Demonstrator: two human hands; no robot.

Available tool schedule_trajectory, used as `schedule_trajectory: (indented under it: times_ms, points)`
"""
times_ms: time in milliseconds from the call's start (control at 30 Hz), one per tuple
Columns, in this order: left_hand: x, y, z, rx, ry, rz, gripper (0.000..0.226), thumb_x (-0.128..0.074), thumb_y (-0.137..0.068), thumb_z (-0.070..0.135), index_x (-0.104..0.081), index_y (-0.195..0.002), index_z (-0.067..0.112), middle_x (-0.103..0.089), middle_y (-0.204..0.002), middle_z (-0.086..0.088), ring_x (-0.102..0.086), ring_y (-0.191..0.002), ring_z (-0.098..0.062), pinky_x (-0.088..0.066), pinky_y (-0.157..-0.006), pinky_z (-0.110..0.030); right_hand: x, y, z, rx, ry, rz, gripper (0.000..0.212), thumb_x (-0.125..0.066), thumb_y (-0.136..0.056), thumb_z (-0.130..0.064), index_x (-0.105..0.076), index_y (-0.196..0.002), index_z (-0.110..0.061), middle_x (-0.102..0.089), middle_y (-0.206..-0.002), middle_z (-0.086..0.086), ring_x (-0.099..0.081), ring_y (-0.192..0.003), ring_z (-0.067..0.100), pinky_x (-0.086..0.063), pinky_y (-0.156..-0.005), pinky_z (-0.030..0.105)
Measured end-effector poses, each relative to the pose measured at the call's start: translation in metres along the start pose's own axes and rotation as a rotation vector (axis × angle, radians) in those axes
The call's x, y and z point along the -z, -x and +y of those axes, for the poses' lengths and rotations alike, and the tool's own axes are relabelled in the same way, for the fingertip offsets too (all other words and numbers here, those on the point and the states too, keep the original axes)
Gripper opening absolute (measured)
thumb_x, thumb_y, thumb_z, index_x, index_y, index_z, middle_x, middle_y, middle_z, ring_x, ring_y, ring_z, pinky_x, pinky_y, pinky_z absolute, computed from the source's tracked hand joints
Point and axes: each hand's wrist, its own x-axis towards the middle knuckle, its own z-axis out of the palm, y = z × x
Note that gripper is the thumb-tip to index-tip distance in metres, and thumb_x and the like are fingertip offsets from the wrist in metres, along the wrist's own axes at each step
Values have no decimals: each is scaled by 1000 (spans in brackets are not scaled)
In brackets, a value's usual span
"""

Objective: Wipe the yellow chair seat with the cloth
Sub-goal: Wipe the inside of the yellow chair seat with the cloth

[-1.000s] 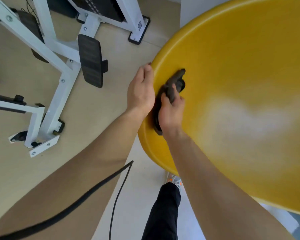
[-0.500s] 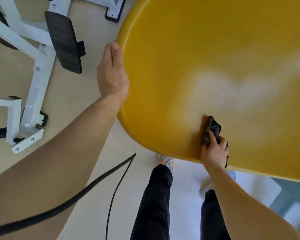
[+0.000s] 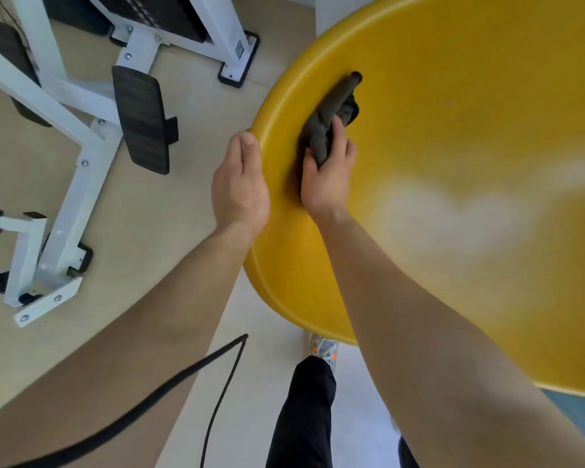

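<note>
Right hand [image 3: 326, 177] over (partly hidden) cloth [image 3: 331, 113]

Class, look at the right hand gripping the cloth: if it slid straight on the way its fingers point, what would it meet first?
Probably only more of the yellow chair seat. The right hand points up-frame with the cloth leading; no object lies ahead, though depth is unclear.

Bare yellow seat [image 3: 470, 136] rightward; white metal frame [image 3: 65, 204] left.
</note>
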Motion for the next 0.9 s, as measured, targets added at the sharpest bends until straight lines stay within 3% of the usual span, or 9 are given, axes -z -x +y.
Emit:
schedule_trajectory:
  times_ms: [100,267,367,467,533,633,733,833,900]
  points:
    - [0,-2,-4,-26,8,-18,34,-22,-106,50,-48,-87,40,-55,-79,-4,-54,-66,-21,-49,-64,-38,13,18,76,-132,293,7,62,-52,-93,-19,-36,-153,-14,-40,-144,22,-49,-125,44,-40,-107,45]
    - [-2,-2,-4,-59,-8,27,31,-21,-106,49,-46,-88,44,-50,-73,9,-49,-64,-9,-46,-62,-34,39,82,123,-730,510,26,53,-41,-102,-30,-28,-153,-30,-28,-151,17,-33,-134,48,-33,-110,57]
    - [2,0,-1,-20,31,0,32,-23,-107,46,-53,-97,44,-49,-80,18,-49,-73,2,-45,-73,-27,5,85,71,-724,164,-55,57,-55,-89,-29,-41,-143,-20,-44,-141,20,-47,-126,44,-37,-110,53]
    - [13,-1,4,68,131,-134,56,-23,-101,58,-50,-139,27,-58,-121,10,-56,-111,-13,-43,-105,-38,-5,89,0,-572,-304,-138,41,-61,-88,-17,-57,-129,-17,-65,-118,11,-64,-106,28,-53,-95,46]
    - [24,2,8,175,186,-159,74,-24,-90,69,-45,-145,23,-53,-141,0,-49,-130,-20,-35,-114,-45,11,89,-31,-584,-522,-203,24,-57,-92,-8,-67,-113,-16,-73,-103,6,-69,-95,22,-57,-85,38]
    - [44,21,16,248,261,-132,59,-38,-96,59,-58,-126,13,-64,-118,-3,-58,-117,-18,-42,-107,-40,38,94,-62,-605,-698,-319,20,-54,-88,-9,-67,-102,-13,-72,-99,9,-68,-95,27,-53,-84,37]
    - [67,40,17,350,417,-269,40,-50,-96,55,-70,-98,20,-73,-98,9,-67,-93,3,-49,-82,-22,51,107,-83,-643,-826,-449,44,-40,-92,-7,-64,-126,-19,-68,-127,10,-65,-116,28,-50,-98,40]
    - [92,45,13,390,430,-400,59,-59,-78,69,-71,-112,22,-72,-116,7,-62,-115,-11,-48,-99,-39,62,114,-107,-649,-847,-594,55,-35,-89,-8,-55,-139,-18,-65,-134,12,-62,-122,30,-51,-96,42]
    - [108,51,13,413,542,-543,62,-54,-81,73,-70,-122,29,-68,-126,3,-59,-122,-20,-45,-106,-47,65,118,-124,-640,-873,-703,56,-39,-83,-11,-57,-135,-17,-67,-130,13,-64,-117,31,-52,-94,42]
